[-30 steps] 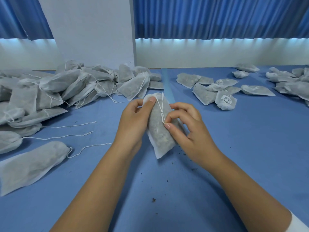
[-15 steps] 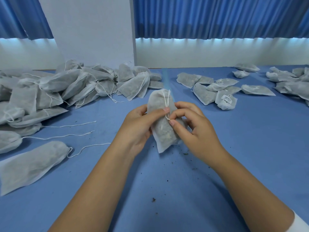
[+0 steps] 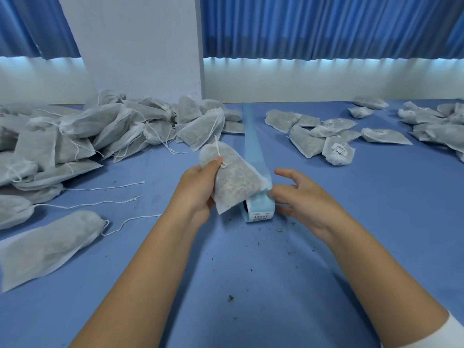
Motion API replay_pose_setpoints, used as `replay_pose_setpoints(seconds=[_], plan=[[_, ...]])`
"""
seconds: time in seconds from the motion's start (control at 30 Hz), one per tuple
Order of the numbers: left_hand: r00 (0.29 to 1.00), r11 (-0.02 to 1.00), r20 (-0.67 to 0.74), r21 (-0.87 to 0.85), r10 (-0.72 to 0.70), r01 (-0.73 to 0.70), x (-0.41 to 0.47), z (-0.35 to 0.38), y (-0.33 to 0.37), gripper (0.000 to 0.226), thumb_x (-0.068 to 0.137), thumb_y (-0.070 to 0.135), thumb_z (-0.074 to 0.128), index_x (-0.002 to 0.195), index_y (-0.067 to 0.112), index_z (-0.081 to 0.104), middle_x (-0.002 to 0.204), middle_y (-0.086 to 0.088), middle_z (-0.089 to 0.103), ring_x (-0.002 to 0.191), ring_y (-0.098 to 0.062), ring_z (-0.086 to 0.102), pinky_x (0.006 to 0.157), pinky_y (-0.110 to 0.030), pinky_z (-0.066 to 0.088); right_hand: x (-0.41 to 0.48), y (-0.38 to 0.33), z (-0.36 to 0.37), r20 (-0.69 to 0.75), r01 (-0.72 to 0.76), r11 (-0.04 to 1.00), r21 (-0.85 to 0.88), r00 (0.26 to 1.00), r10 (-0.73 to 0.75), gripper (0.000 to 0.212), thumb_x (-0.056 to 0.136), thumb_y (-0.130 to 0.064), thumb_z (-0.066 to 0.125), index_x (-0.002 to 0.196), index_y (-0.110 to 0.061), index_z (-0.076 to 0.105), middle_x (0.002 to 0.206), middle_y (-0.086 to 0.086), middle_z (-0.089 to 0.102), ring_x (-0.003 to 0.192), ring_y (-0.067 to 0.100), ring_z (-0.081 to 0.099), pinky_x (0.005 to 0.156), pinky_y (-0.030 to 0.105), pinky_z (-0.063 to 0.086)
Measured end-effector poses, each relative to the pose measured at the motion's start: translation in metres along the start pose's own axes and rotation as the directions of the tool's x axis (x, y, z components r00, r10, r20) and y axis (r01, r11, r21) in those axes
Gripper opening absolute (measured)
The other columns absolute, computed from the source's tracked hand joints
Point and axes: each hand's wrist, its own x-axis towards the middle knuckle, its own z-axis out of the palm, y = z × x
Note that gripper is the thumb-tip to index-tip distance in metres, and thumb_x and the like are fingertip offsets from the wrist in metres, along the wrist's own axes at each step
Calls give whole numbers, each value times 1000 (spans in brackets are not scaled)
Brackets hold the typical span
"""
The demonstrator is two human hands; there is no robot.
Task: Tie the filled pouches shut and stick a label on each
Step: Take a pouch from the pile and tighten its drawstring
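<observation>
Left hand (image 3: 198, 187) on my feed grips the tied pouch (image 3: 233, 177) near the middle of the blue table (image 3: 251, 285), right hand (image 3: 298, 197) spread loose, thumb touching the label roll (image 3: 258, 212). Blue curtains (image 3: 326, 26) hang behind, untied pouches (image 3: 100, 131) heaped left. 0.5 s back both hands pinched its string, so the right one's let go.

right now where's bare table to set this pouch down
Widest bare patch for the held pouch: the table far right of the label roll, below the labelled pouches. Another lies nearest you, in front of the roll, with crumbs. Left is crowded: the heap, its loose strings and a flat pouch.
</observation>
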Motion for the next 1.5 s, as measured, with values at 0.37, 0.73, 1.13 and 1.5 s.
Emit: replay_pose_setpoints(seconds=[0.37, 0.73, 1.13, 1.5], plan=[[996, 993, -8, -69, 91, -92, -2, 3, 2, 20, 101, 31, 56, 98, 15, 66, 74, 7, 76, 67, -5, 73, 51, -18, 53, 3, 4, 7, -72, 29, 997, -73, 997, -34, 38, 86, -29, 64, 123, -36, 55, 82, -3, 74, 69, 5, 68, 79, 29, 57], [977, 956, 107, 213, 183, -202, 10, 10, -19, 21, 99, 41, 55, 103, 22, 64, 99, 3, 75, 90, -11, 73, 77, -27, 58, 0, 2, 8, -5, 41, 994, 100, 999, -41, 31, 91, -17, 56, 121, -24, 54, 65, -1, 59, 58, 13, 50, 63, 25, 48], [984, 974, 152, -190, -93, 121, 31, -3, -22, 25, 103, 25, 50, 113, 8, 66, 104, -11, 75, 93, -23, 72, 81, -34, 57, 0, 9, 3, 28, 439, 804, -401, 883, -468, 32, 83, -13, 68, 100, -40, 64, 89, -11, 64, 70, 1, 60, 66, 13, 45], [995, 978, 86, -199, -53, 70, 30, 0, -22, 23, 103, 28, 51, 103, 11, 67, 89, -4, 78, 78, -15, 74, 65, -26, 57, 3, 14, 5, 64, 552, 673, -492, 794, -604, 25, 83, -20, 75, 100, -37, 71, 105, -16, 55, 92, 4, 59, 73, 21, 52]])
